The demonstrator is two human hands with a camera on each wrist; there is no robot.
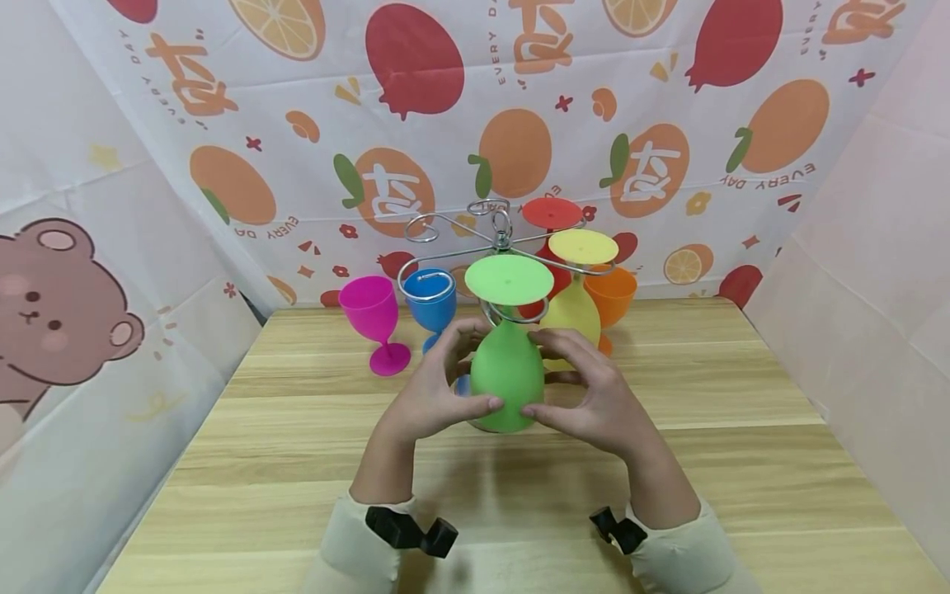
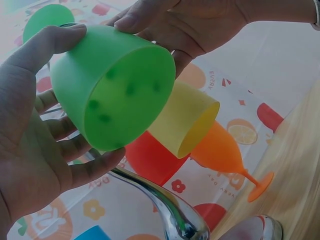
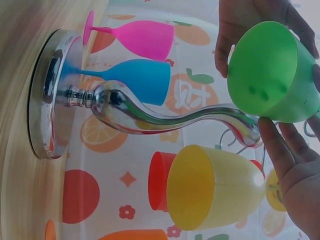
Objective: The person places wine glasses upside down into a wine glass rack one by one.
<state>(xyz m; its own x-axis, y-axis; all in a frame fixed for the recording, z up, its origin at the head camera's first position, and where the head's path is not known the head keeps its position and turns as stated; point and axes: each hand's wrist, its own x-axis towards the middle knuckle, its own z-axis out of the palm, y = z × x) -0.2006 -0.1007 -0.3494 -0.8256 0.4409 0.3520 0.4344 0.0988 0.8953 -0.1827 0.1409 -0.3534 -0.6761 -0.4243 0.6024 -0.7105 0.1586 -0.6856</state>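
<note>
A green plastic goblet (image 1: 508, 371) is upside down, its foot on top and its stem within a front ring of the chrome goblet rack (image 1: 501, 241). My left hand (image 1: 434, 394) holds the bowl from the left, thumb in front and fingers round the side and back. From the right, my right hand (image 1: 594, 392) grips the same bowl, thumb low in front. The open rim faces down; the left wrist view looks into the hollow bowl (image 2: 131, 100). A yellow goblet (image 1: 573, 313) and a red goblet (image 1: 552, 213) also hang upside down on the rack's right side.
A pink goblet (image 1: 369, 307) and a blue goblet (image 1: 432, 304) stand upright behind on the left. An orange goblet (image 1: 613, 295) stands upright at the back right. The rack's curved post (image 3: 165, 122) rises from a round chrome base (image 3: 47, 95) on the wooden table (image 1: 297, 462).
</note>
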